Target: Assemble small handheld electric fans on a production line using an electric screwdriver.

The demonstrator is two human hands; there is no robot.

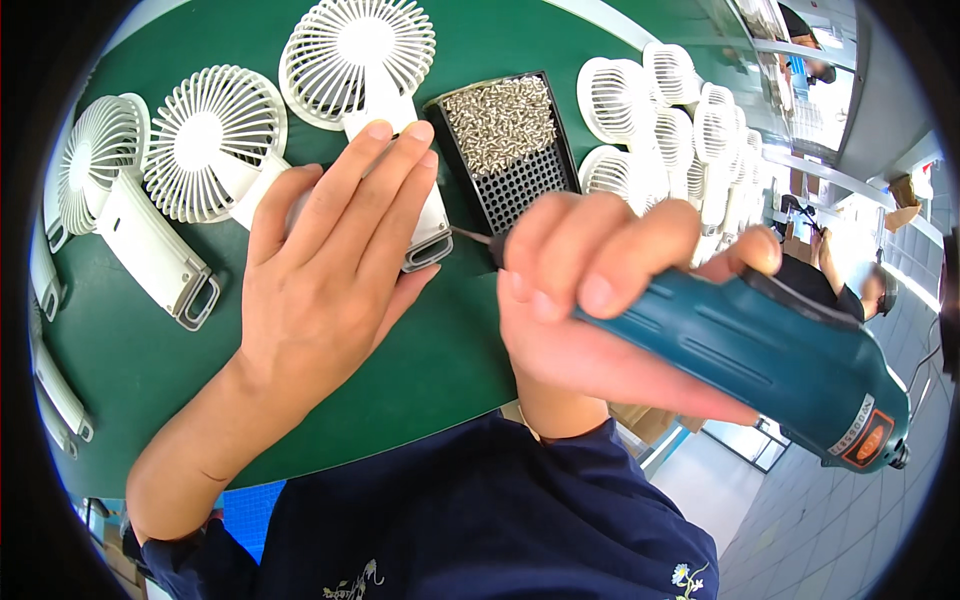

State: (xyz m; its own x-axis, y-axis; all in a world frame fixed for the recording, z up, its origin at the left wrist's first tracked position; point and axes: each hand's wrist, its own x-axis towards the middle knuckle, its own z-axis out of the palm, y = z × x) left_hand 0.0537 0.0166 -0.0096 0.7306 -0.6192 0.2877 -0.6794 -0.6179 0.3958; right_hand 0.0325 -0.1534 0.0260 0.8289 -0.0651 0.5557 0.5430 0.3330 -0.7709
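Note:
My left hand lies over the handle of a white handheld fan, fingers stretched across it and thumb beside its lower end, holding it on the green table. The fan's round slatted head points away from me, and much of its handle is hidden by my fingers. My right hand is wrapped round a teal electric screwdriver. Its thin bit points left at the side of the handle near the grey loop; whether it touches I cannot tell. Between my hands, farther back, sits a black tray with many small metal screws.
More white fans lie to the left on the green table, one handle running under my left hand. At the right, a cluster of white fans stands close together. Beyond the table are other people and a tiled floor.

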